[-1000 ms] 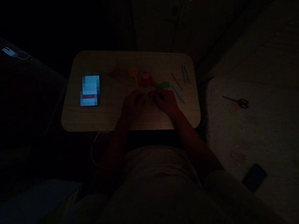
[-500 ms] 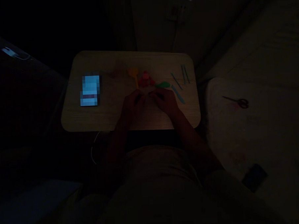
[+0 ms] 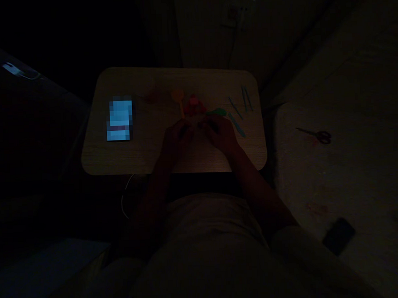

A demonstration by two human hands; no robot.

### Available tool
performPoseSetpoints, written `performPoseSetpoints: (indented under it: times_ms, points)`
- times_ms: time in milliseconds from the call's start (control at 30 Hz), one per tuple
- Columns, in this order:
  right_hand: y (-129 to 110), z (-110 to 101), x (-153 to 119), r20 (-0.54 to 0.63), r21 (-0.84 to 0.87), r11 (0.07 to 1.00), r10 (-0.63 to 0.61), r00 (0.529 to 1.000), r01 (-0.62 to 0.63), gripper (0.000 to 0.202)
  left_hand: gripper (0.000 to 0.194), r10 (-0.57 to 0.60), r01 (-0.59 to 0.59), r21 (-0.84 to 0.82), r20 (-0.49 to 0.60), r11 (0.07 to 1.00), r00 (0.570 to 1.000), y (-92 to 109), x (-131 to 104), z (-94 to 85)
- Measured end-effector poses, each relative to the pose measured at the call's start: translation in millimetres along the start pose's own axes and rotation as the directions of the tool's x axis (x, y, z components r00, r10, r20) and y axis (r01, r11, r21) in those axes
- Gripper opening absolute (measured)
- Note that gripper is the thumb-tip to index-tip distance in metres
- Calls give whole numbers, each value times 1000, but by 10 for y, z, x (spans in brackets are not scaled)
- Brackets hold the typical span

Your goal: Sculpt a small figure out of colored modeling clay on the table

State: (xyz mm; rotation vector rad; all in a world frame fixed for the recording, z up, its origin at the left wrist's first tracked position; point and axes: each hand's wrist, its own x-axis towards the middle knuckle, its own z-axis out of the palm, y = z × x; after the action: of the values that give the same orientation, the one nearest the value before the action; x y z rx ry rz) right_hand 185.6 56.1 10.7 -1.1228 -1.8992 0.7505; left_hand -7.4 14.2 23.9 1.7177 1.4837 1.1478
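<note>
The picture is very dark. My left hand [image 3: 176,137] and my right hand [image 3: 220,131] are close together over the front half of a small wooden table [image 3: 120,160], fingers curled toward each other. Whatever lies between the fingertips is too small and dark to make out. Just beyond my hands sits a red object [image 3: 193,104] with several parts. An orange tool [image 3: 178,98] stands out beyond my left hand, its thin handle pointing toward it. A green tool [image 3: 218,112] lies right behind my right hand.
A lit, blurred screen [image 3: 120,119] is on the table's left side. Thin blue-green sticks [image 3: 236,108] and a flat blue-green tool [image 3: 236,125] lie at the right. Scissors [image 3: 317,135] and a dark flat object [image 3: 339,235] rest on the pale surface to the right.
</note>
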Motion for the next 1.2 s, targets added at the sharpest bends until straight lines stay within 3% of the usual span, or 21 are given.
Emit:
performPoseSetpoints:
  times_ms: [1200]
  points:
    - [-56,-23,-2,77,-94,995,36,996,-29,20,17,16,-16,2,-5,1000,1000,-38,8,16]
